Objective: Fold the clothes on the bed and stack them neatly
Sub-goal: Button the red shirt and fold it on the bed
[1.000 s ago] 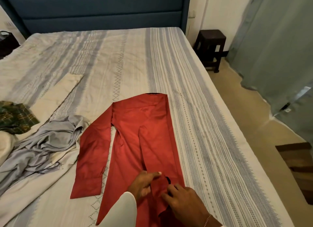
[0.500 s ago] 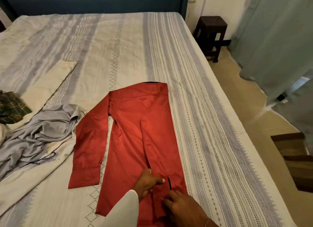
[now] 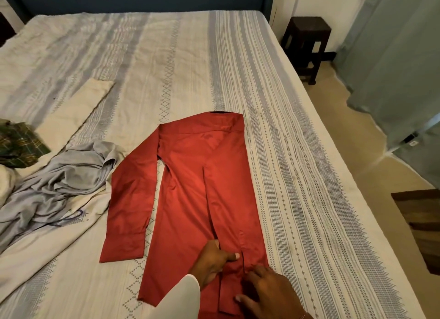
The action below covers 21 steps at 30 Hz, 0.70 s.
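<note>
At the near edge of the bed (image 3: 297, 152), both hands work on the cuff end of a red shirt (image 3: 209, 187) that lies flat on the striped bedspread, collar toward the headboard. From a white sleeve (image 3: 181, 299), the left hand (image 3: 212, 261) lies on the cloth with fingers curled and the thumb stretched across the folded-in sleeve, pinching its edge by the dark-trimmed cuff. Just to its right, the right hand (image 3: 269, 292) presses down on that cuff with spread, nearly straight fingers, holding nothing. One side of the shirt is folded over its middle; the other sleeve lies straight out to the left, apart from the body. Farther left, a crumpled grey garment (image 3: 59, 187) touches that sleeve's shoulder, lying over cream cloth (image 3: 69, 118), with a green plaid piece (image 3: 19, 147) beyond. Past the bed's far right corner stands a dark wooden stool (image 3: 307, 42), beside a grey-green curtain (image 3: 392, 57).
</note>
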Each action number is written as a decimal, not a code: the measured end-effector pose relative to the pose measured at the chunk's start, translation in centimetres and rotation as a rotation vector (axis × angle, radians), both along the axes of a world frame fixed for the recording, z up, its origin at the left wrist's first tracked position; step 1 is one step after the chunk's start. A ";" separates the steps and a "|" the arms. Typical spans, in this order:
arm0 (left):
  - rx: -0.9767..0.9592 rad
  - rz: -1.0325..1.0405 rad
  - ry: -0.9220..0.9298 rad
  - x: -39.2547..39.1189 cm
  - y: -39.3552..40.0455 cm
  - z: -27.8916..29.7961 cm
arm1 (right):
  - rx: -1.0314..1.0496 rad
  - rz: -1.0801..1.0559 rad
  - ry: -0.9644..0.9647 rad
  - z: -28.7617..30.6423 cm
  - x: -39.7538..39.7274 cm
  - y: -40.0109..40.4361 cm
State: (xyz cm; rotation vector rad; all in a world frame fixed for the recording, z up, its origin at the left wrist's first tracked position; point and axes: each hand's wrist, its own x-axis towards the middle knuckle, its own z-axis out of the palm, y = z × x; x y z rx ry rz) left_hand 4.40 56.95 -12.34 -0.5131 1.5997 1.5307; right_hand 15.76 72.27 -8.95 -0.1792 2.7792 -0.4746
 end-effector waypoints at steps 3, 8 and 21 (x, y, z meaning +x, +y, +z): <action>-0.009 0.059 -0.051 0.4 0.4 0.1 | 0.072 -0.146 -0.087 -0.4 0.1 0.0; -0.209 -0.102 -0.016 0.1 0.4 0.9 | -0.097 -0.430 -0.225 -1.2 0.2 0.7; -0.392 -0.310 0.022 0.3 -0.5 -1.0 | -0.354 -0.875 -0.301 -1.8 -0.4 2.2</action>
